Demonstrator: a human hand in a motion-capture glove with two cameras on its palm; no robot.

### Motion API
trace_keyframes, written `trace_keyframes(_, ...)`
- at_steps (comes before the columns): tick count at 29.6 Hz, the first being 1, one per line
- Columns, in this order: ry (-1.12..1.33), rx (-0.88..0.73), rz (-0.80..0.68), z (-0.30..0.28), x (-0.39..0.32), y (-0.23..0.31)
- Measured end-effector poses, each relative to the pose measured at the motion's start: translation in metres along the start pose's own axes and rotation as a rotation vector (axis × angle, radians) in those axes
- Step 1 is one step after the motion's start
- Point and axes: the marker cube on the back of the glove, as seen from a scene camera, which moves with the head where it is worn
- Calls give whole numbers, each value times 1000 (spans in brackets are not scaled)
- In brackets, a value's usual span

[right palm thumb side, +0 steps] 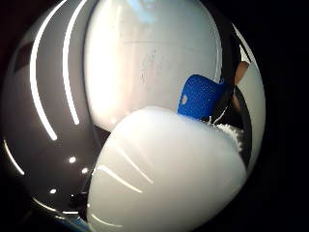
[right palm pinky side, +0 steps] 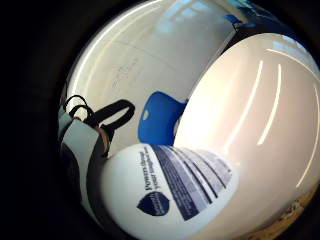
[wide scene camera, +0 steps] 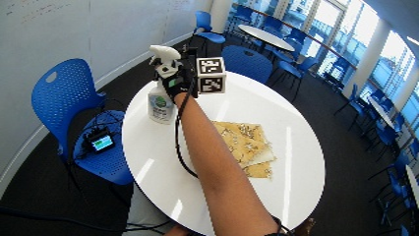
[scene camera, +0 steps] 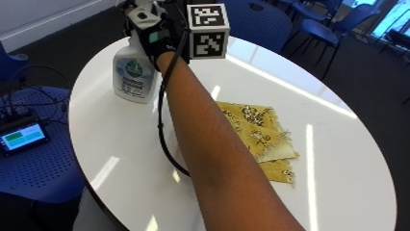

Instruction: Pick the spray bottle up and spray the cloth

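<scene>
Outside view, arm outstretched, hands [scene camera: 156,36] gripping spray bottle [scene camera: 133,74] neck

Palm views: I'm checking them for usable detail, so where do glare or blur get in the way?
In the thumb side palm view the spray bottle fills the foreground as a blurred white mass with streaks of glare; in the little finger side view its label is partly legible, while the table is washed out by bright reflected light strips.
</scene>
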Motion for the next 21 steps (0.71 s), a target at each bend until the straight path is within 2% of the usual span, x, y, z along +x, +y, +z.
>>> trace_keyframes(21,8,-6,64,3,12,-6)
